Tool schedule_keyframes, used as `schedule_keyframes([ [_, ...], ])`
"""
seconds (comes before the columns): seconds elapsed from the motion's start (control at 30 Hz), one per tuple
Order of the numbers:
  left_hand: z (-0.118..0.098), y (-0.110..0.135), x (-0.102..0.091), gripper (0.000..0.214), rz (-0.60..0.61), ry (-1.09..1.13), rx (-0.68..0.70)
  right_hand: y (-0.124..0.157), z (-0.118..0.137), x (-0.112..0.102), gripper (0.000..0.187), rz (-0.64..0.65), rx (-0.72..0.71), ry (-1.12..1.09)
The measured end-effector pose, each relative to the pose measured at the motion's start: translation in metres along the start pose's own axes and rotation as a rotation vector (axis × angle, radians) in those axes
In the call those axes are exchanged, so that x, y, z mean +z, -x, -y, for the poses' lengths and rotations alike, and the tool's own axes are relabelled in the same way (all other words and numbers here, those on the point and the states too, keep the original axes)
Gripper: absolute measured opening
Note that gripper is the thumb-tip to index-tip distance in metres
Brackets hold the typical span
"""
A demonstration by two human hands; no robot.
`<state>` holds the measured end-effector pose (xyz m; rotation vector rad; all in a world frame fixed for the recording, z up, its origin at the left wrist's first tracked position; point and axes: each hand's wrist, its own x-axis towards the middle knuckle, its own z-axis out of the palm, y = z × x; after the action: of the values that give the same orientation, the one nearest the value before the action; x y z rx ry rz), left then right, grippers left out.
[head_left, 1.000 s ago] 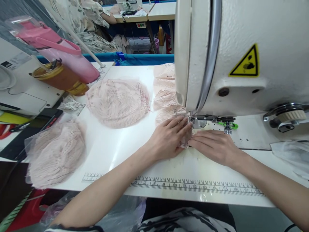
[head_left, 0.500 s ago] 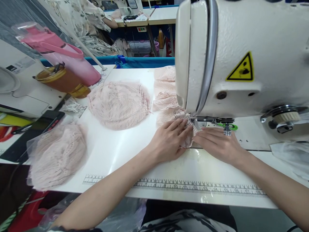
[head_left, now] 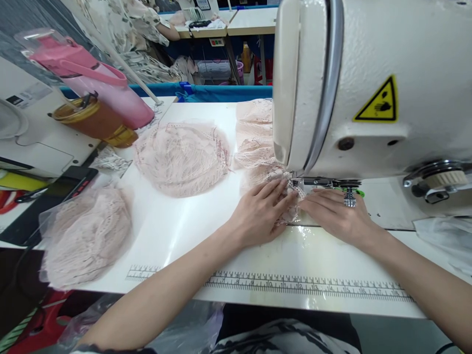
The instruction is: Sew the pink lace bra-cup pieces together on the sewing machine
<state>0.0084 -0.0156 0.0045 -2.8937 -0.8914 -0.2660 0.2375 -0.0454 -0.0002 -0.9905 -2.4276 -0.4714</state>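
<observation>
Pale pink lace fabric [head_left: 254, 140] lies in gathered folds on the sewing table, its front end under the presser foot of the white sewing machine [head_left: 368, 73]. My left hand [head_left: 260, 209] rests flat on the lace just left of the foot, fingers stretched out and slightly apart. Close to the foot on its right side, my right hand [head_left: 334, 214] has its fingers together, the tips closed at the lace's edge. The thumb of the right hand is hidden. The needle area [head_left: 297, 183] is partly covered by the machine head and my fingers.
Two more pink lace pieces, a round one [head_left: 180, 160] and a bundled one [head_left: 86, 236], lie to the left. Behind them stand a pink bottle [head_left: 106, 88] and a brown cup [head_left: 96, 123]. A printed ruler [head_left: 269, 285] runs along the front edge. Another person's sleeve [head_left: 143, 29] shows behind.
The view has shifted slightly, so the machine appears a little further right. Both hands stay by the presser foot, and the lace between them has moved only slightly.
</observation>
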Motion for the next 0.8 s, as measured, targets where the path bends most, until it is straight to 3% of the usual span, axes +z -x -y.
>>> schedule_keyframes([
  [0.2, 0.001, 0.001, 0.004, 0.037, -0.158, 0.023, 0.143, -0.003, 0.002, -0.001, 0.021, -0.031, -0.041, 0.006],
  [0.33, 0.004, 0.001, 0.005, 0.034, -0.236, 0.034, 0.172, -0.006, 0.006, 0.000, 0.022, -0.019, -0.076, -0.078],
  [0.8, 0.011, 0.001, 0.002, 0.031, -0.247, 0.079, 0.120, -0.003, 0.014, 0.012, 0.030, 0.085, 0.025, -0.157],
])
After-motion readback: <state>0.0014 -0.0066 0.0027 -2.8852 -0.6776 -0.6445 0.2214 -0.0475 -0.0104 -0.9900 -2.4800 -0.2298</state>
